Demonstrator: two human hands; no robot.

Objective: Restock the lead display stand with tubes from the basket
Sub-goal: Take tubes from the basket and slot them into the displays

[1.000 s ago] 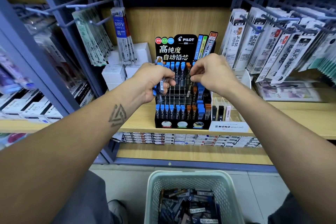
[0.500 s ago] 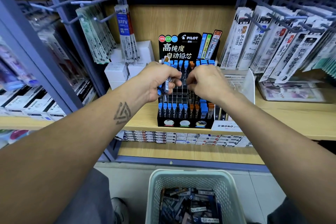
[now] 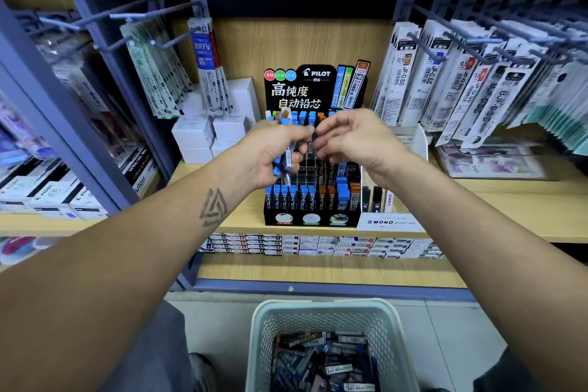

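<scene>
Several blue-capped lead tubes (image 3: 284, 160) gripped in my left hand (image 3: 270, 153), mid-frame; right hand (image 3: 348, 143) pinches one. Step: slotting. Next: seat it in the black tiered display stand (image 3: 313, 197).

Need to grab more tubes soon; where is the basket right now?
The basket sits on the floor at the bottom centre of the head view, below the shelf holding the display stand.

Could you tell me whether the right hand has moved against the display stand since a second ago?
Yes. The right hand has risen slightly against the display stand, toward its top row.
</scene>
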